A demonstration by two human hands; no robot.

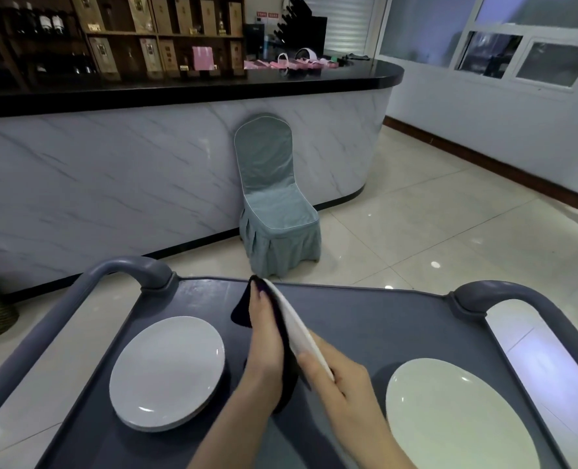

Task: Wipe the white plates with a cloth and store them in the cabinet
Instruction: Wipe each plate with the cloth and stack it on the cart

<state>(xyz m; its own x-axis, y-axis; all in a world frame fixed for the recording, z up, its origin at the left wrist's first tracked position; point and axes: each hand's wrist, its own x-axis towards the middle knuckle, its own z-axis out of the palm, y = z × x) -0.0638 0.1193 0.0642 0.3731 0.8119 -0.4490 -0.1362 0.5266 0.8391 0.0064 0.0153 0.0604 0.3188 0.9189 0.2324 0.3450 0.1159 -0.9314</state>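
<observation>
Plate [296, 324] — near edge in right grip [343, 384].

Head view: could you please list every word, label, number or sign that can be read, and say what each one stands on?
Nothing can be read for certain.
Printed labels on the boxes on the shelves: too blurred.
Labels on the bottles: too small.
Red and white signs on the wall: blurred.
Yellow tag on the shelf edge: too small.
White plates, cloth, cart: no text shows.
</observation>
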